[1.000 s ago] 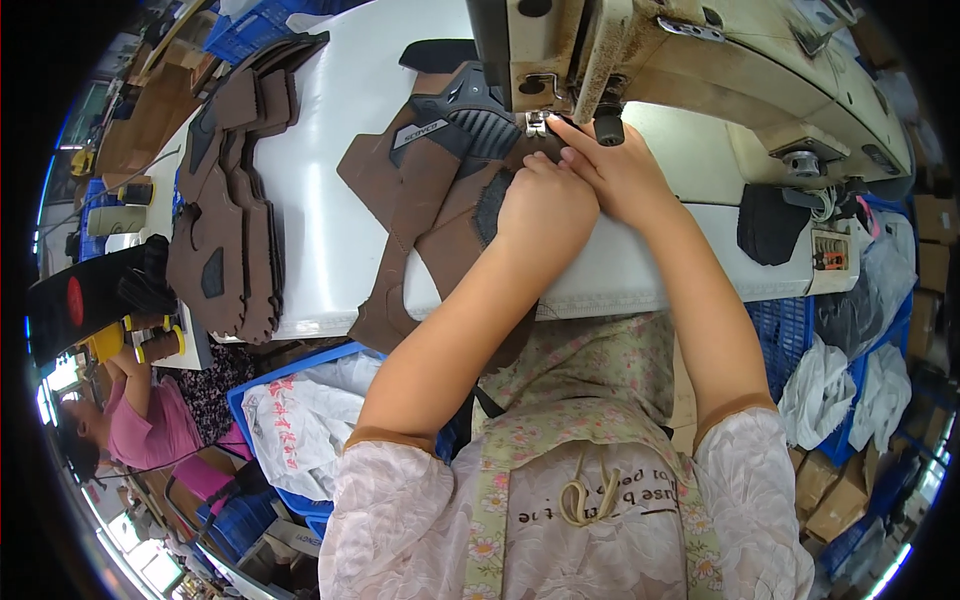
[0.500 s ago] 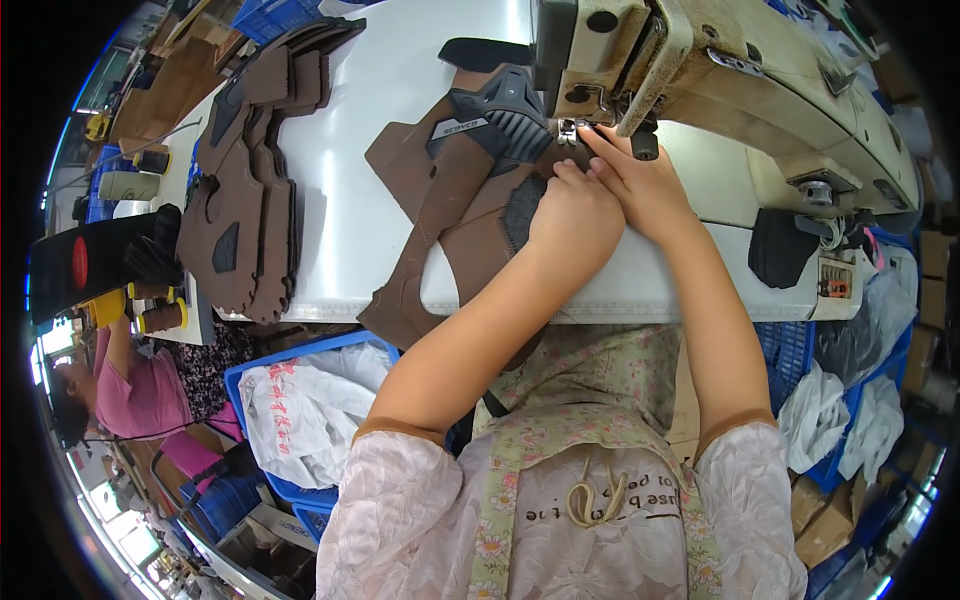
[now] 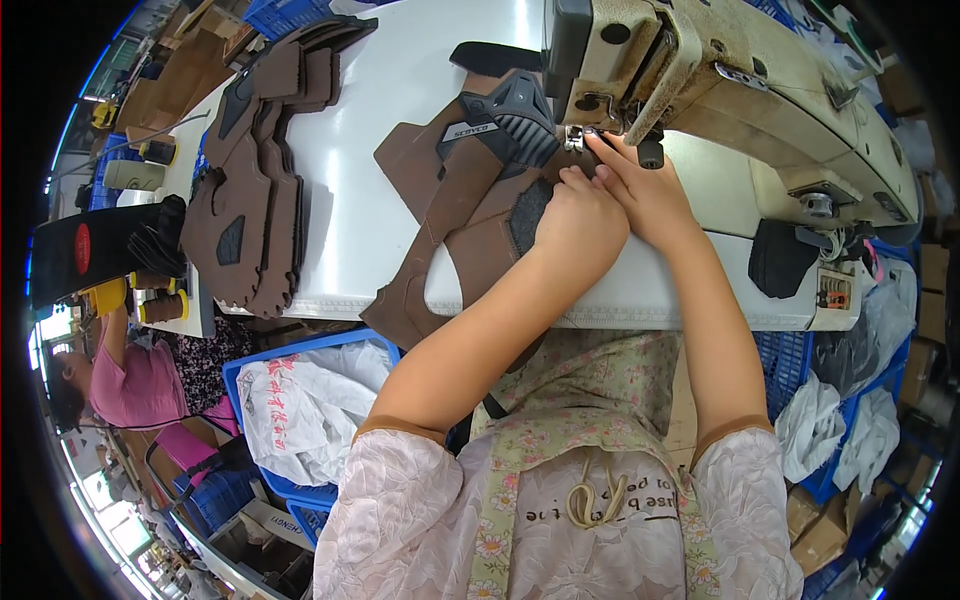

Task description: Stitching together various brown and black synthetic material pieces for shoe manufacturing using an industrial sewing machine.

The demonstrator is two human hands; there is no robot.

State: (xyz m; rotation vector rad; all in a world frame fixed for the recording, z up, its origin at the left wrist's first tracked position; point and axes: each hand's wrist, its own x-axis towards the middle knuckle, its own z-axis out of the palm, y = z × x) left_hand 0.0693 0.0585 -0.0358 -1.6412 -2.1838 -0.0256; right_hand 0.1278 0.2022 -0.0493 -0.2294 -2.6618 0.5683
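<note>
A brown leather-like piece (image 3: pixel 485 240) with a moulded dark grey guard (image 3: pixel 515 110) lies partly folded under the sewing machine (image 3: pixel 740 75). One part of it hangs over the table's front edge. Its far right end reaches the presser foot (image 3: pixel 573 138). My left hand (image 3: pixel 583 220) is closed, knuckles up, with curled fingers gripping the piece just in front of the foot. Against it, my right hand (image 3: pixel 648 190) pinches the piece's edge, its index finger stretched close beside the foot. The material between my fingers is mostly hidden.
Stacked brown cut pieces (image 3: pixel 245 210) lie on the left of the white table (image 3: pixel 345 170). A black piece (image 3: pixel 780 258) sits near the right front corner. Below stands a blue crate (image 3: pixel 240 375) with a white bag. Thread spools (image 3: pixel 160 307) and a person in pink (image 3: pixel 140 390) are at far left.
The whole view has shifted slightly. Both hands stay by the presser foot with nearly the same grip, and the brown piece has barely moved against the machine.
</note>
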